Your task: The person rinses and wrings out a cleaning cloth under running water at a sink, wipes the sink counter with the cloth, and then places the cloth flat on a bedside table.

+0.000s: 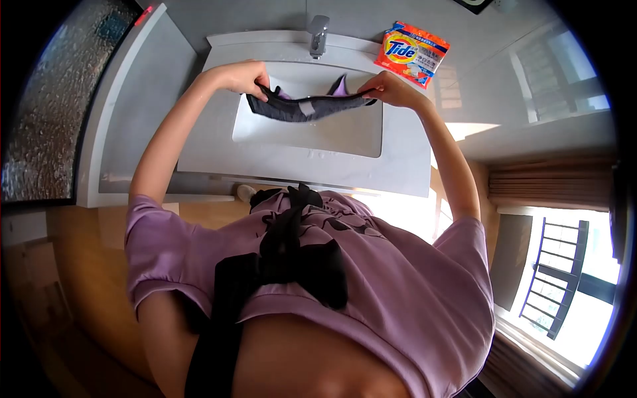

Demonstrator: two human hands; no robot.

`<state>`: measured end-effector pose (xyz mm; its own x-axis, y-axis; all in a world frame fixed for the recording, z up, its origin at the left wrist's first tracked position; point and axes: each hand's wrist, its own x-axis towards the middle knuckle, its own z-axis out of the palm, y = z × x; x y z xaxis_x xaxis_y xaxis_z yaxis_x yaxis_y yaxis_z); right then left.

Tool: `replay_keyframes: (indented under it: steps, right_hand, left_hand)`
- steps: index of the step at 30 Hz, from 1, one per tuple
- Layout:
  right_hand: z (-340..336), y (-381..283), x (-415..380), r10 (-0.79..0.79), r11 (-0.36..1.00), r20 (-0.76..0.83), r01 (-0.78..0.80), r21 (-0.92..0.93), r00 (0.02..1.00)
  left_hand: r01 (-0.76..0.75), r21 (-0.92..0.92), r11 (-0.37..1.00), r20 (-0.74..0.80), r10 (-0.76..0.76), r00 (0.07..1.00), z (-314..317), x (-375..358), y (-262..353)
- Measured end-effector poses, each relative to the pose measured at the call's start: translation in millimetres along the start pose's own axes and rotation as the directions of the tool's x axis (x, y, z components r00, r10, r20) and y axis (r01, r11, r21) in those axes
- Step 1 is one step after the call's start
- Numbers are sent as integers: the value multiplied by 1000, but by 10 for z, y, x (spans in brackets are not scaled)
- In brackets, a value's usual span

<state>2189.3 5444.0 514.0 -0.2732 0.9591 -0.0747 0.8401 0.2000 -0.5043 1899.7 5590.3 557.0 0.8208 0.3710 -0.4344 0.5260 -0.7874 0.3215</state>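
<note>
A dark grey cloth [292, 110] with purple parts and a small light label is stretched between my two hands above the white sink basin [318, 138]. My left hand [245, 78] pinches its left end, fingers closed on the fabric. Its right end is gripped by my right hand [390, 90], also with fingers closed. The cloth sags a little in the middle, and a purple-lined corner stands up behind it near my right hand.
A metal faucet [319, 37] rises at the sink's back edge. An orange Tide packet [413, 54] lies to the right behind the basin. Water drops dot the counter [298, 166] in front. A window [557, 272] is at the far right.
</note>
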Motion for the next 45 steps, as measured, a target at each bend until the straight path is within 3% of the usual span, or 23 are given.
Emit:
replay_keyframes:
  steps: [4,5,7,9,10,12,13,14,17,21,23,24,25,27,28,31,35,37,40,41,43,44,45]
  right_hand:
    - [-276,154,129,-170,973,-481,224,57,860]
    - [-376,190,114,-42,964,-562,181,193,826]
    - [-426,43,82,-121,903,-758,388,184,641]
    - [-123,-84,23,-15,933,-857,315,173,514]
    - [97,-29,39,6,909,-780,322,265,626]
    - [231,118,18,-43,973,-278,103,205,960]
    - [255,137,15,0,979,-54,11,203,999]
    - [201,175,20,1,982,-186,35,187,982]
    - [-174,87,90,-5,981,-572,114,155,820]
    - [-468,-95,22,-107,942,-750,309,135,653]
    - [-366,-288,4,-153,961,-893,275,-34,423]
    - [-169,-250,14,-145,964,-906,263,-39,399]
    - [3,-135,-11,-137,981,-795,190,-28,591]
    - [81,57,23,-24,999,-213,14,-46,977]
    - [133,57,-23,-16,999,-211,7,-41,977]
    - [-21,59,101,-36,998,-580,57,18,814]
    - [-455,-19,-33,-10,977,-654,146,154,756]
    - [-598,-73,-122,-113,973,-822,229,22,558]
    - [-240,-319,-202,72,969,-997,232,78,35]
    - [176,-237,-159,207,952,-978,236,196,-22]
    - [1089,-98,22,660,685,-750,380,622,40]
    - [1261,-371,3,840,320,-455,406,856,296]
    - [1499,-276,80,704,168,-430,457,874,565]
  left_hand:
    - [55,-65,996,-382,-76,921,-312,-174,-12]
    - [-56,41,998,-651,69,756,-249,-108,-239]
    - [-152,-25,988,-790,74,608,-304,-249,-98]
    - [-107,87,990,-896,125,427,-27,-184,-4]
    - [-41,351,936,-782,316,537,95,-163,-45]
    - [-9,96,995,-343,42,938,221,-158,-43]
    - [84,-92,992,7,-84,996,183,-166,-12]
    - [37,-198,980,-106,-59,993,200,-96,-185]
    - [18,109,994,-676,61,734,-119,-159,-244]
    - [-81,144,986,-864,165,476,-398,-363,-47]
    - [-103,267,958,-902,287,322,-318,-358,52]
    - [-64,254,965,-905,261,337,-152,-263,30]
    - [23,259,966,-827,209,521,35,-172,15]
    - [86,27,996,-216,-78,973,153,-169,22]
    - [81,26,996,-208,-74,975,189,-170,10]
    - [29,130,991,-454,33,891,-107,-138,-55]
    - [-24,88,996,-706,79,704,-383,-362,75]
    - [-64,110,992,-774,126,621,-471,-498,276]
    - [-187,205,961,-854,269,446,-359,-650,771]
    - [-207,253,945,-841,321,436,-298,-684,914]
    - [-312,360,879,-725,474,499,-80,-680,1059]
    - [-352,325,878,-622,478,620,37,-688,1143]
    - [-390,281,877,-497,480,723,136,-684,1181]
